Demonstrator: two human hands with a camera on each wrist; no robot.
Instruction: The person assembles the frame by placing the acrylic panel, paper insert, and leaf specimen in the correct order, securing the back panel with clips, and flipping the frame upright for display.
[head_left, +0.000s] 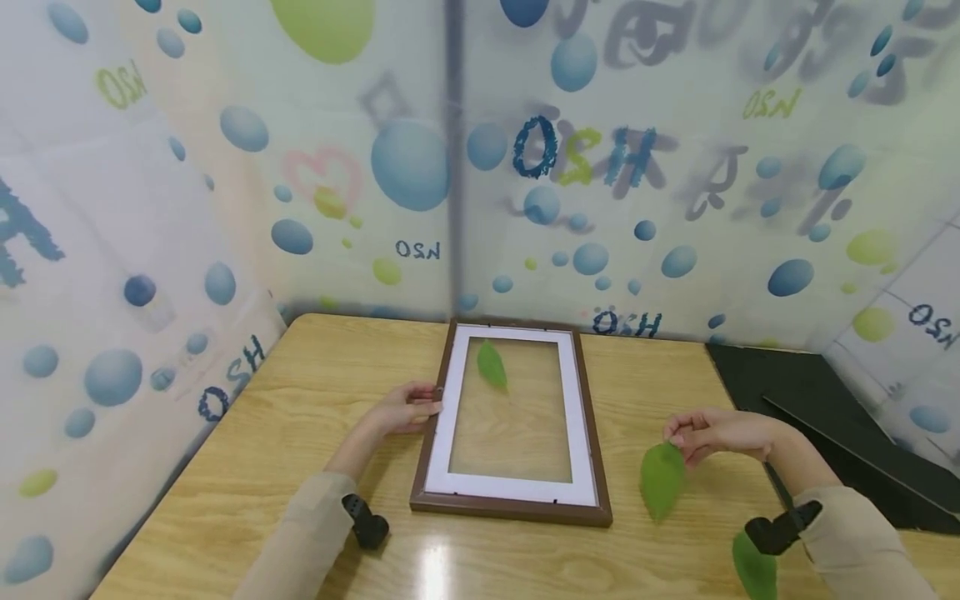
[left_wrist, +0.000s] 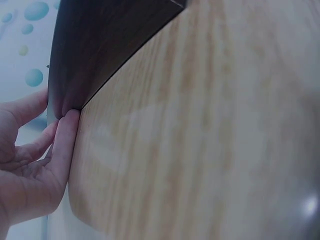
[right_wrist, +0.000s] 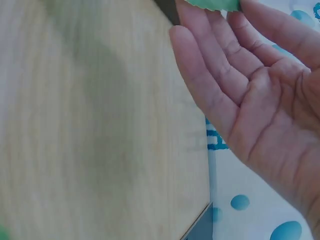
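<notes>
Backdrop (head_left: 337, 100): thin pale sheeting, printed with blue and green bubbles and mirrored H2O lettering, vertical fold behind the frame. Worktop (head_left: 322, 358): light wood-look surface, streaky grain, smooth enough to throw a bright glare spot near the front.

Two black sheets at far right: a flat board (head_left: 772, 371) with straight edges, and a narrower panel (head_left: 862, 454) lying over it at an angle.

Picture frame (head_left: 510, 510): brown rectangle, glossy rails, flat on worktop, roughly centered. Small dark tabs along its inner edge. Inside it a white border (head_left: 510, 487), matte, straight-cut, around a clear pane (head_left: 517, 437); wood grain shows through. Can't tell glass from plastic.

Left hand (head_left: 405, 408): at the frame's left rail, grip clamped on it, thumb on the upper edge, fingertips low against the side wall.

Right hand (head_left: 716, 433): right of the frame, well apart from it. Grip together on one end of the held leaf (head_left: 662, 479): green, broad oval, finely toothed edge, pointed end hanging down.

Third leaf (head_left: 755, 571): front right, partly behind the black wrist camera (head_left: 776, 532).

Smallest: framed leaf (head_left: 492, 365), slim pointed oval, within the pane area, upper left.
</notes>
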